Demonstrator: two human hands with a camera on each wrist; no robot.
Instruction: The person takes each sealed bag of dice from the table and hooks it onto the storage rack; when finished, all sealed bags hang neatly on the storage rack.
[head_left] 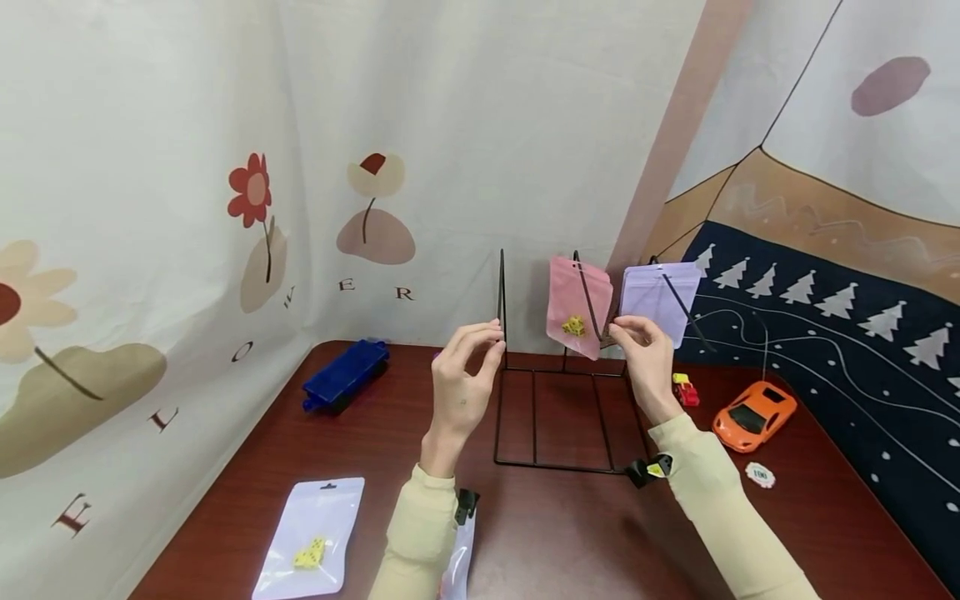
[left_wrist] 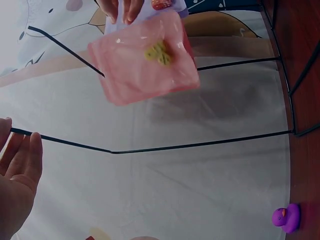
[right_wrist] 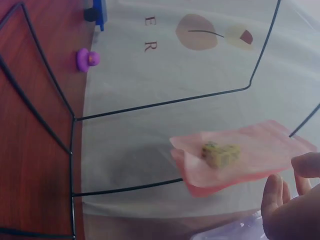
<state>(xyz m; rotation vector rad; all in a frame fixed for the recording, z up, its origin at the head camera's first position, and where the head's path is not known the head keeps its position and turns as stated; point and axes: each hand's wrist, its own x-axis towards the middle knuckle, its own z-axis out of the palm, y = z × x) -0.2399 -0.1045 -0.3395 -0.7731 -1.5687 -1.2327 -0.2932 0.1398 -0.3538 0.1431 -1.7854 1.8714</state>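
Note:
A black wire rack [head_left: 551, 372] stands on the table with long prongs jutting forward. My left hand [head_left: 463, 371] pinches the front end of the left prong [left_wrist: 75, 144] between thumb and fingers. Pink zip bags [head_left: 577, 304] with yellow dice [head_left: 573, 325] hang from the middle prong. My right hand [head_left: 647, 354] is beside them, near that prong's tip, thumb and fingers parted with nothing between them in the right wrist view. Behind it, purple zip bags [head_left: 678, 287] hang on the right prong.
At left front lies a pale purple bag [head_left: 311, 517] with yellow dice; another bag [head_left: 459, 558] is partly hidden by the left sleeve. A blue case [head_left: 347, 373], a purple duck [left_wrist: 286, 218], an orange toy car [head_left: 753, 417], a red-yellow toy [head_left: 685, 390] and a round tag [head_left: 760, 475] surround the rack.

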